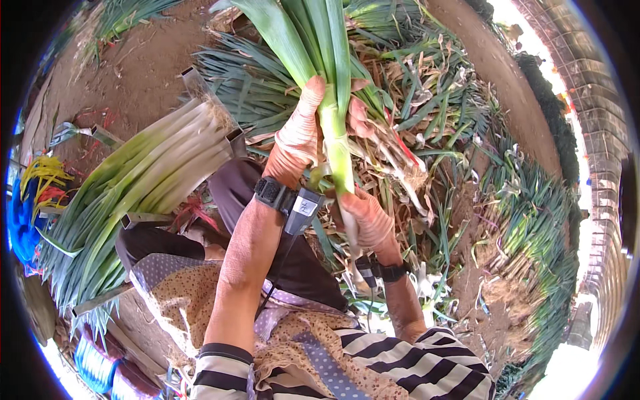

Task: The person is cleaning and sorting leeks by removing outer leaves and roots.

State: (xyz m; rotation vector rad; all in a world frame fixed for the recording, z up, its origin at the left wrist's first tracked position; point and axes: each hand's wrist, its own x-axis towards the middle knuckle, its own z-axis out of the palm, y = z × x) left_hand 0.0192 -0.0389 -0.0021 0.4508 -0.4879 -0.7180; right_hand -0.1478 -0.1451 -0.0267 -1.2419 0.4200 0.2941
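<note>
Leek (341, 160) is up close, mid-scene, left hand (300, 133) wrapped round its middle, right hand (368, 215) gripping it further down, nearer side. Neat stack (143, 167) on the left, messy heap (427, 83) far side.

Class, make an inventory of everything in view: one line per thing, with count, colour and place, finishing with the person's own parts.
held leek: one, green and pale, between both hands
laid leeks: many, white to green, left
metal bars: several, grey, around the laid leeks
leek heap: many, green, beyond the hands
leek row: many, green, far right
strips: many, yellow, blue and red, mostly far left
soil: one stretch, brown, underneath
wrist devices: two, black, one per wrist
striped top: one, black and white, bottom
trousers: one pair, dark, lower centre
left hand: one, upper stem
right hand: one, lower stem
forearms: two, bare, lower centre
</note>
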